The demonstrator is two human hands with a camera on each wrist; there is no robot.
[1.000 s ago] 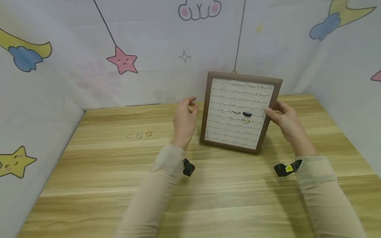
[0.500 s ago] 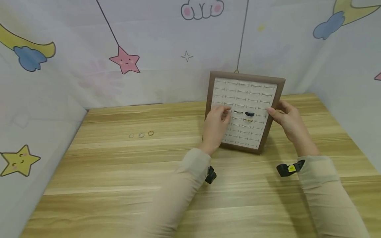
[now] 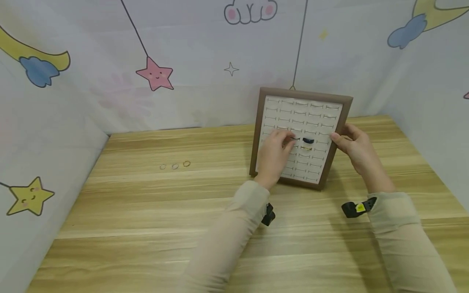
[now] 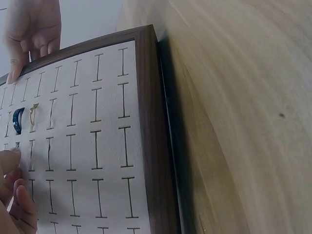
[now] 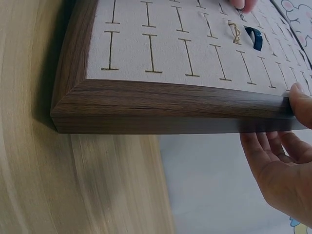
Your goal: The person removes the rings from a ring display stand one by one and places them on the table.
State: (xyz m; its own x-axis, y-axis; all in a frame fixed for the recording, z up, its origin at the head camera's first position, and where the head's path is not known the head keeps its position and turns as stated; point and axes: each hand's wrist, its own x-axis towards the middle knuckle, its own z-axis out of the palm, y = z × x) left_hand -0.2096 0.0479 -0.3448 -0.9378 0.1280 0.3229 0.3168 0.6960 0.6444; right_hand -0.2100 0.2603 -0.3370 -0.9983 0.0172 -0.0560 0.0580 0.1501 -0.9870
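Observation:
A brown-framed ring display board [image 3: 303, 172], its white face cut with rows of slots, stands tilted on the wooden table. My right hand [image 3: 356, 151] grips its right edge, thumb on the front and fingers behind. At the middle of the board, my left hand [image 3: 274, 155] has its fingertips on a silver ring [image 5: 240, 14], which they partly hide. Close by in the slots sit a dark blue ring [image 3: 308, 141] and a gold ring [image 3: 306, 148]. The left wrist view shows the dark blue ring [image 4: 18, 121] just above the left fingers.
To the left on the table [image 3: 146, 211] lie two silver rings [image 3: 175, 166] and a gold-coloured ring [image 3: 187, 163] in a row. A white cloth [image 3: 198, 97] with cartoon prints hangs behind the table and at both sides.
My left hand has moved right from beside the frame, across the board's face, to the silver ring. The right hand keeps its grip on the frame's edge.

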